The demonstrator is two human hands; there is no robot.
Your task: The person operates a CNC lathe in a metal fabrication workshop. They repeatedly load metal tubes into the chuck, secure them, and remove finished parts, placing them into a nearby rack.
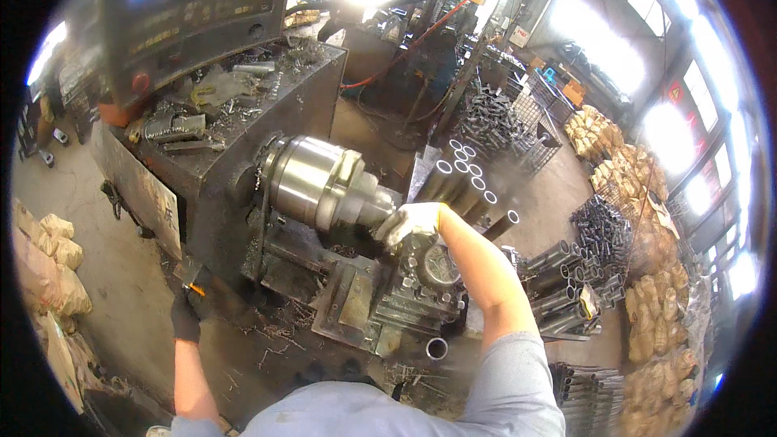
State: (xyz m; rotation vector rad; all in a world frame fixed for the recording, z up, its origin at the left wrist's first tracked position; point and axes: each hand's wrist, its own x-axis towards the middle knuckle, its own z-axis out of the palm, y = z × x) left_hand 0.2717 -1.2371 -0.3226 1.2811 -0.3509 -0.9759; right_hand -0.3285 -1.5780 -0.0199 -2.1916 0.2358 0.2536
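A lathe's metal chuck [306, 182] sticks out from the machine's headstock in the middle of the view. My right hand [413, 223], in a whitish glove, is at the chuck's right end, fingers bent over a short metal workpiece [379, 201]; whether it grips the piece is unclear. Below that hand sits the tool post [413, 273] with a round dial-like part [441, 264]. My left hand [185, 315], in a dark glove, is low at the left, by a small metal part with an orange strip [196, 289]; its fingers are too dark to read.
A control panel [200, 12] and a chip-strewn machine top [224, 103] stand at the upper left. Steel tubes [479, 185] stand behind my right arm, with more tubes [564, 285] stacked at right. Filled sacks [655, 309] line the right side. Metal chips litter the floor.
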